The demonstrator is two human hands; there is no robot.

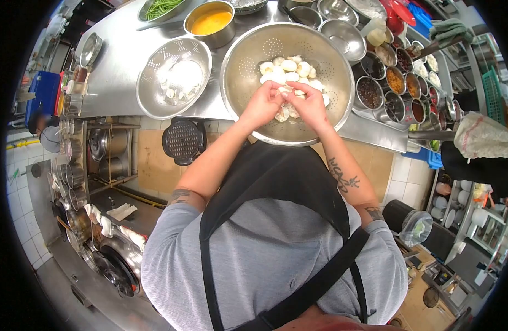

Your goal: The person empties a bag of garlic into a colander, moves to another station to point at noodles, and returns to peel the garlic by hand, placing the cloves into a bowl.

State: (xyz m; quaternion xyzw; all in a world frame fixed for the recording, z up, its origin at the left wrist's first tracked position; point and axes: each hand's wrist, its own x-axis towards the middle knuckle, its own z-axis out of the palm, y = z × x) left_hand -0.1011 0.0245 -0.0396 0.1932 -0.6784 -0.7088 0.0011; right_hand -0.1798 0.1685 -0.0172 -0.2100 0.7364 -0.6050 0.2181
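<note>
A large steel colander point(240, 102) stands at the table's front edge, right before my body. White, rounded pieces that look like garlic bulbs point(288, 65) are heaped in it. Over this heap my left hand point(266, 102) and my right hand point(309, 106) meet, fingers bent and fingertips pinched together. Between them is a small pale piece, apparently garlic, mostly covered by the fingers. Loose papery bits point(287, 113) lie just below my hands. To the left, a smaller colander point(146, 83) contains several small white pieces point(179, 91) that resemble peeled cloves.
Behind the smaller colander stand a pot of orange-yellow liquid point(212, 23) and a bowl of green beans point(161, 8). Steel bowls point(343, 39) sit at the back right. Ingredient containers point(369, 92) crowd the right side. A black perforated stool point(184, 140) is below the table edge.
</note>
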